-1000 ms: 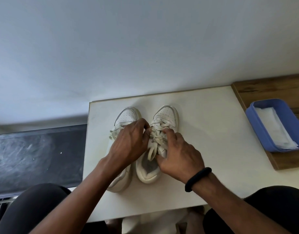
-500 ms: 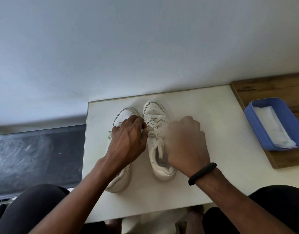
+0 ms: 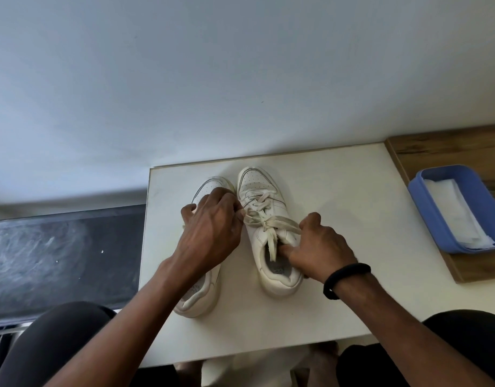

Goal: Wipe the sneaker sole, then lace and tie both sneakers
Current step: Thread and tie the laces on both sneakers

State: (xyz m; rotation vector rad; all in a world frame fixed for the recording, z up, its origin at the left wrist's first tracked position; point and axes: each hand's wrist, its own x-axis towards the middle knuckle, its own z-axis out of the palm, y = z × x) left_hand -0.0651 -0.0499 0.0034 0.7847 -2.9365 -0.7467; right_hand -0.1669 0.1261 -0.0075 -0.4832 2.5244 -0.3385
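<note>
The left hand (image 3: 210, 233) and right hand (image 3: 319, 247) are each pinching one lace (image 3: 268, 222) on the right sneaker (image 3: 258, 188), the left sneaker (image 3: 201, 297) sitting just beside. One blue tray (image 3: 418, 191) is lying well apart.

Open table (image 3: 352, 196) lies between right sneaker (image 3: 257, 182) and blue tray (image 3: 437, 219).

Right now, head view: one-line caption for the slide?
Left hand and right hand hold a sneaker's lace taut on a white table; second sneaker beside it, blue tray of wipes aside.
</note>
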